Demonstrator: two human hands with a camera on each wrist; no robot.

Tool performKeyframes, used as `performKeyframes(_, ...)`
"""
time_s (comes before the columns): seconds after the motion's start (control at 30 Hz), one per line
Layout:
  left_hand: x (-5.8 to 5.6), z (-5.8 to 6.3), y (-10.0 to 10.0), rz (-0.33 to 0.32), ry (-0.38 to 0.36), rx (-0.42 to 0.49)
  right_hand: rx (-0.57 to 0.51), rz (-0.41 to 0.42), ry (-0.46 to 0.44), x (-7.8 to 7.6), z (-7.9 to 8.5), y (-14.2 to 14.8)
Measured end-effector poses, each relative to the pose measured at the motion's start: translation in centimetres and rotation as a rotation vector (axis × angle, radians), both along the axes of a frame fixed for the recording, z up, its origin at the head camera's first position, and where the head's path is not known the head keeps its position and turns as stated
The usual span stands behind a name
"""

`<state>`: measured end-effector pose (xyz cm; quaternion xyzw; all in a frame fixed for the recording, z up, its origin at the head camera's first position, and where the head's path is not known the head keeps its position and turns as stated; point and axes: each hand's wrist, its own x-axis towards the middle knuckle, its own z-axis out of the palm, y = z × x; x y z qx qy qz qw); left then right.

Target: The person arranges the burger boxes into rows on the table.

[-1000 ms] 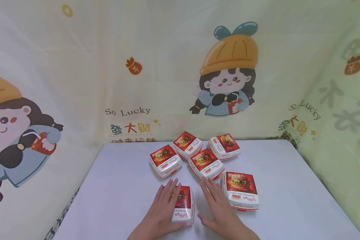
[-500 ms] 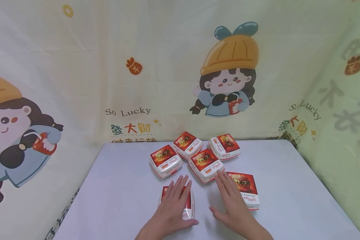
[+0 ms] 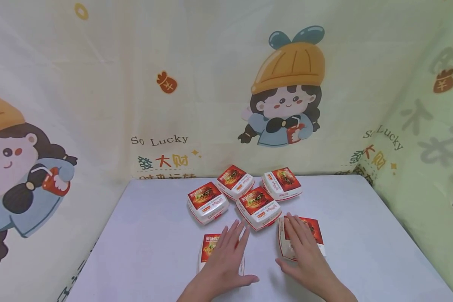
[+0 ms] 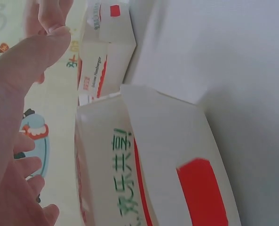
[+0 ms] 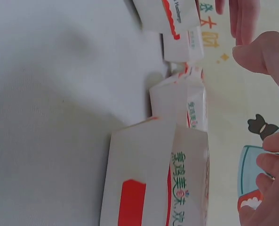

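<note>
The left hand (image 3: 226, 260) is over the near left box (image 3: 210, 246), with its fingers out straight and holding nothing. The right hand (image 3: 308, 256) is the same, over the near right box (image 3: 317, 230). Both boxes sit on the white table (image 3: 147, 243), with a gap between them. Four more boxes (image 3: 258, 206) sit behind. I think this is the reaching part. To take hold, each hand would need to go lower and bend its fingers round its box.
</note>
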<state>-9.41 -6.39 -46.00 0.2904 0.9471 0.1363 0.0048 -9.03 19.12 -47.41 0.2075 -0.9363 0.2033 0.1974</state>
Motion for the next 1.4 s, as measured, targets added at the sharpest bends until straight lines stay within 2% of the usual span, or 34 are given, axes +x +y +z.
performKeyframes(0.27,-0.3,0.1,1.1,-0.023,0.037,-0.003,-0.026,-0.083,-0.154,0.2,0.2,0.9)
performKeyframes(0.77,-0.5,0.3,3.8,-0.076,0.058,-0.017,0.007,-0.073,-0.058,0.6,-0.7,3.1)
performKeyframes(0.97,-0.5,0.2,5.1,-0.091,0.066,-0.038,-0.004,-0.092,-0.091,0.7,-1.1,3.9)
performKeyframes(1.13,-0.8,0.0,6.2,-0.121,0.101,-0.025,-0.015,-0.095,-0.091,0.8,-1.3,4.1)
performKeyframes(1.4,-1.4,-0.1,8.5,-0.146,0.068,-0.042,0.006,-0.116,-0.157,1.0,-1.5,4.5)
